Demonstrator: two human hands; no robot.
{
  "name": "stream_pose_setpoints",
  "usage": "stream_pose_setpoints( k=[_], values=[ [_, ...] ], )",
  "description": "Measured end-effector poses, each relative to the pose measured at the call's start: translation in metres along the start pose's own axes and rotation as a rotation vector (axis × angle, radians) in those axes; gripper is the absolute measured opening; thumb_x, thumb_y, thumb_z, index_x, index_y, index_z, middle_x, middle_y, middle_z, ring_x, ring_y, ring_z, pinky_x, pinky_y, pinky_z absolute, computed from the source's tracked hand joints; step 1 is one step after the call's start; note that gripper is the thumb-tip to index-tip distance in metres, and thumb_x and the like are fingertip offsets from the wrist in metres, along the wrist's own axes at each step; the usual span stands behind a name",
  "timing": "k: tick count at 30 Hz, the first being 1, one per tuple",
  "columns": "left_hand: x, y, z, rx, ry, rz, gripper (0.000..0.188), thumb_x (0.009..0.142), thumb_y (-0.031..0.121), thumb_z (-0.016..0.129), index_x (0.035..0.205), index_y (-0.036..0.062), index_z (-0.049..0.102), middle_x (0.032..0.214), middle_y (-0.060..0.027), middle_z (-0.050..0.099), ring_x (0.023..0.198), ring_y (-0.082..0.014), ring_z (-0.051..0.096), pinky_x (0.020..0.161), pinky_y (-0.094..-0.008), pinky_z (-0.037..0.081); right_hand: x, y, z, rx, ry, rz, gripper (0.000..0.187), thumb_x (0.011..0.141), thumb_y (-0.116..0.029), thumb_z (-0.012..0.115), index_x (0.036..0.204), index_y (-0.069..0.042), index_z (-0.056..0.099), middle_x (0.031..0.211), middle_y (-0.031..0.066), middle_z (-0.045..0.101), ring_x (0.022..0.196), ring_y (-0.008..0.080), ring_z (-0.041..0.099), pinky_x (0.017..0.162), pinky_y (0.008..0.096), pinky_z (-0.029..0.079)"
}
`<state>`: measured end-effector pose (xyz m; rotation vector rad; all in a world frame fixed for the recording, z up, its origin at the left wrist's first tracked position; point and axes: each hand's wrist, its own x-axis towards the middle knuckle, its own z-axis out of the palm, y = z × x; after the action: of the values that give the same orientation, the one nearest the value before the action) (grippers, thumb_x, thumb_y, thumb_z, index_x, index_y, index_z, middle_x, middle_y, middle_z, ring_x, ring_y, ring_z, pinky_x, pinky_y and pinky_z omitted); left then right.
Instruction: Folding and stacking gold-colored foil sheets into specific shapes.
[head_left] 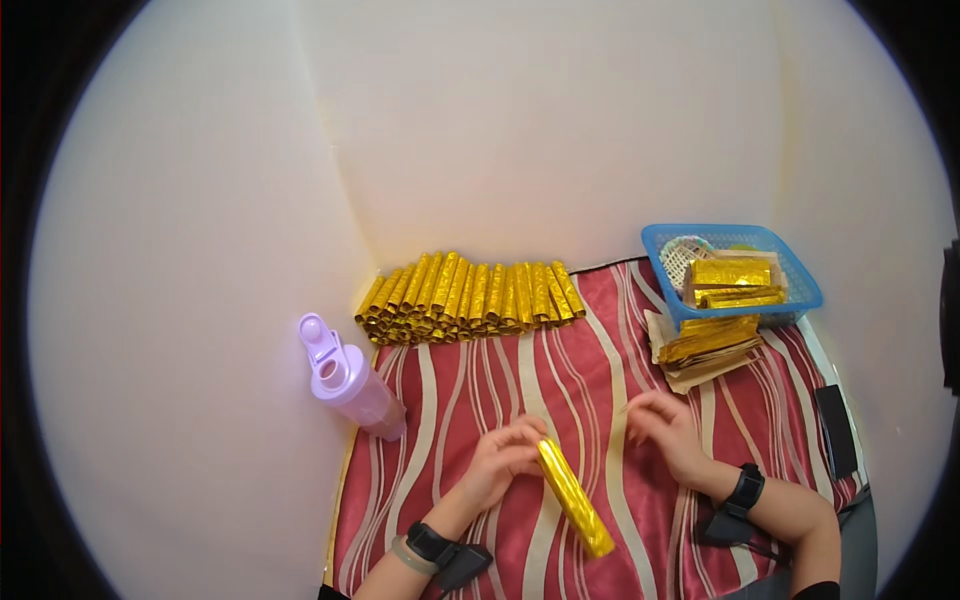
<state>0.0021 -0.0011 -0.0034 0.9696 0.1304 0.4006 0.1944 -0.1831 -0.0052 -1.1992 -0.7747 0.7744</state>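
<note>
A rolled gold foil tube (576, 498) slants over the cloth in front of me, its lower end toward the right. My left hand (505, 458) is closed on the tube's upper end, with thumb and fingers pinching it. To the right of the tube, apart from it, my right hand (662, 432) hovers with loosely bent fingers and nothing visible in them. Behind both hands, a pile of similar gold foil tubes (460, 295) lies stacked in rows against the wall. Nearest to my right hand is a stack of flat gold foil paper sheets (710, 350).
A blue plastic basket (655, 240) at the far right holds more gold sheets and a small woven item (685, 258). On the left stands a lilac bottle (360, 390) with its cap flipped up. A dark phone-like slab (836, 432) lies along the right edge. Striped red cloth (480, 385) covers the surface.
</note>
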Motion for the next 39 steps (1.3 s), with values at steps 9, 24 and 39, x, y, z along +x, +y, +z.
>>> stream_pose_setpoints(
  k=[9, 24, 39],
  values=[
    [-0.002, -0.013, 0.023, 0.433, -0.302, -0.258, 0.009, 0.085, 0.003, 0.065, 0.093, 0.0005, 0.066, 0.107, -0.0020, 0.051, 0.092, -0.0114, 0.056, 0.081, -0.0250, 0.048, -0.012, 0.001, 0.021, -0.166, -0.497, -0.051, 0.012, 0.088, -0.008, 0.064, 0.098, -0.002, 0.060, 0.095, 0.0020, 0.058, 0.087, 0.0074, 0.057, 0.077, 0.0216, 0.046],
    [-0.004, -0.013, 0.023, 0.406, -0.243, -0.191, 0.007, 0.085, 0.004, 0.064, 0.087, 0.0002, 0.069, 0.102, -0.0037, 0.056, 0.096, -0.0126, 0.052, 0.089, -0.0267, 0.040, -0.013, -0.001, 0.018, 0.046, -0.561, 0.116, 0.010, 0.090, -0.005, 0.061, 0.098, 0.000, 0.060, 0.096, 0.0026, 0.057, 0.088, 0.0094, 0.058, 0.078, 0.0229, 0.049],
    [-0.002, -0.015, 0.023, 0.400, -0.259, -0.164, 0.010, 0.087, 0.011, 0.065, 0.081, 0.0023, 0.065, 0.094, -0.0028, 0.055, 0.087, -0.0111, 0.051, 0.083, -0.0257, 0.040, -0.010, 0.002, 0.014, -0.069, -0.619, -0.004, 0.010, 0.088, -0.007, 0.065, 0.096, -0.001, 0.067, 0.097, 0.0039, 0.060, 0.092, 0.0108, 0.056, 0.083, 0.0243, 0.044]
  ],
)
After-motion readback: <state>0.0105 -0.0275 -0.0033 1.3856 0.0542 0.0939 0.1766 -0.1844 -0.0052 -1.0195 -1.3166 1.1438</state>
